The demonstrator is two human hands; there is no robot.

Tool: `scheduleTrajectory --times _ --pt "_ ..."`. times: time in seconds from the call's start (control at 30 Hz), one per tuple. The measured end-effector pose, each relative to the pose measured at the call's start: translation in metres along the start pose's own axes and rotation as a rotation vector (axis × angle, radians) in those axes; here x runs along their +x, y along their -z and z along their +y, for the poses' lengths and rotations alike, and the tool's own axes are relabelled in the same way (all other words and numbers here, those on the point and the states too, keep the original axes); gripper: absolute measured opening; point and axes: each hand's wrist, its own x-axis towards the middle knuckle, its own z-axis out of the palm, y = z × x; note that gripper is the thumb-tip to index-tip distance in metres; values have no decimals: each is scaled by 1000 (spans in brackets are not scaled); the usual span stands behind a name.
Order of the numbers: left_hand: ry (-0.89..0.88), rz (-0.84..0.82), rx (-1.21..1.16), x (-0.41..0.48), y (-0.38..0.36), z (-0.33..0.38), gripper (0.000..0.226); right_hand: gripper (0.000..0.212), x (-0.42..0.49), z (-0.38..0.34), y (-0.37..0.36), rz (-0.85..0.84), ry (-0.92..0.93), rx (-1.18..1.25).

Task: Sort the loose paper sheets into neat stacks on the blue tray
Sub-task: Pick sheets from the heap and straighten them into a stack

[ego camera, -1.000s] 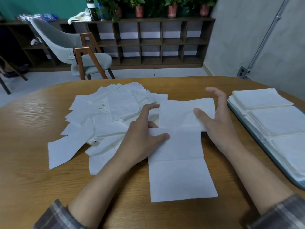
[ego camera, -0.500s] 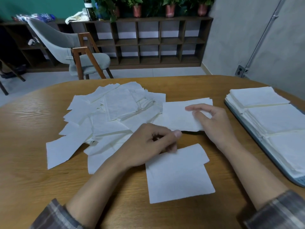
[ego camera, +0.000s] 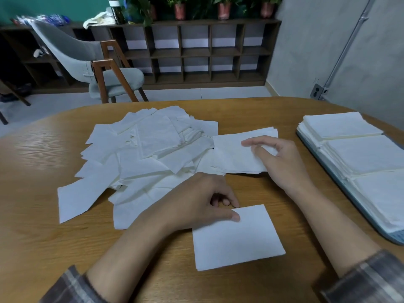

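The table (ego camera: 43, 215) lies under both hands. A loose pile (ego camera: 148, 154) of sheets spreads left of and beyond the left hand's (ego camera: 203, 204) knuckles. The tray (ego camera: 393, 237) sits well out past the right hand's (ego camera: 282, 162) little-finger side and carries three neat stacks (ego camera: 367, 154) in a row. A folded sheet (ego camera: 236, 239) lies flat just this side of the left fingertips. The left thumb presses its far left corner, and the other fingers are curled together at its far edge. I cannot tell whether they pinch it. A thin bundle (ego camera: 231, 156) of squared sheets lies under the right fingers, which rest on top, loosely bent and slightly apart, with the thumb laid on the paper too.
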Motion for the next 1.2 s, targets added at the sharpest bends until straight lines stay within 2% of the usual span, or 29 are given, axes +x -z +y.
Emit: scheduleTrajectory --times 0.1,0.27,0.37,0.5,0.57,0.67,0.77,0.93,1.1,1.2 --pt "7 -22 14 1 -2 1 20 30 0 0 0 -6 -7 2" --pt "-20 13 -39 0 -2 5 3 28 -1 -2 0 -62 -5 21" --pt "16 144 -152 -2 3 8 3 19 -2 -10 2 -120 0 97" --pt "29 421 -289 -2 11 12 8 41 -8 -18 7 -257 -39 215" --pt "38 515 -349 -1 14 12 13 35 -12 -22 5 -336 -46 237" --pt "53 582 -387 0 14 11 22 11 -16 -28 0 -317 -33 263" --pt "73 647 -425 1 15 11 26 14 -17 -31 2 -271 -33 290" --pt "91 709 -537 1 18 13 26 31 -17 -33 1 -316 -74 321" --pt "113 742 -496 2 15 14 25 20 -18 -34 -4 -304 -106 305" --pt "57 834 -283 2 12 13 17 19 -19 -36 -4 -284 -99 318"
